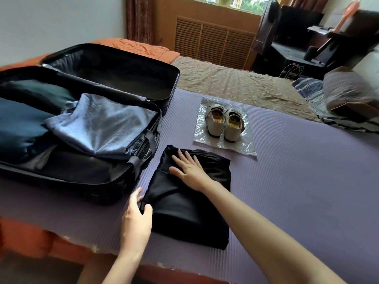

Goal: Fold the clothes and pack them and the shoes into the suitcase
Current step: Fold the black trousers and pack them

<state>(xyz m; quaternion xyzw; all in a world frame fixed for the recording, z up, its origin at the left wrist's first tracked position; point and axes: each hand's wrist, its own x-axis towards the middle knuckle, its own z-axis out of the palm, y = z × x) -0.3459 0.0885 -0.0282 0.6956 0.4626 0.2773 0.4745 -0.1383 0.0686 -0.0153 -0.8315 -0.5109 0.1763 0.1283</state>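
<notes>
1. The folded black garment (184,208) is lying on the purple mat (287,181) on the bed, with its long axis running near to far, just to the right of the open suitcase (82,187).
2. The left hand (136,220) is pinching the garment's near-left edge. The thumb is curling over the top, and the other fingers are going out of sight at the cloth's edge.
3. The right hand (188,171) is resting flat on the far half, with its fingers (180,155) lying straight and spread, gripping nothing.
4. The suitcase is sitting to the left of both hands and the left hand is nearer to it, so the bundle is probably heading left, over the near wall and beside the blue garment (102,128).
5. The shoes (223,125) are waiting to the far right on a plastic sheet (242,147), not yet packed.
</notes>
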